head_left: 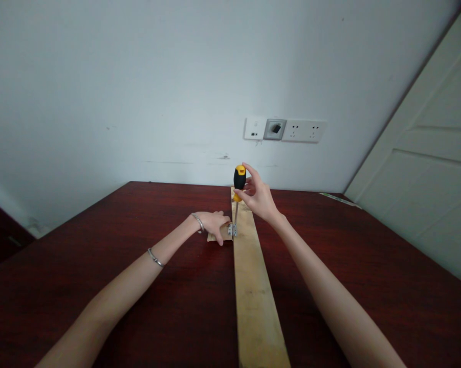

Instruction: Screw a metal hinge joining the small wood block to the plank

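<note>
My right hand (260, 197) grips a screwdriver (239, 179) with a black and yellow handle, held nearly upright. Its shaft points down at a small metal hinge (232, 229); whether a screw sits under the tip is too small to tell. The hinge lies across the left edge of a long wooden plank (255, 286) and a small wooden piece (224, 235) beside it. Resting over that small piece, my left hand (215, 224) has its thumb and fingers spread apart, the fingertips next to the hinge. Two silver bracelets circle the left arm.
A dark red wooden table (169, 296) carries the plank and runs back to a pale wall. Wall sockets (304, 131) are set above its far edge. A thin pale strip (339, 200) lies at the back right, near a white door (425, 153).
</note>
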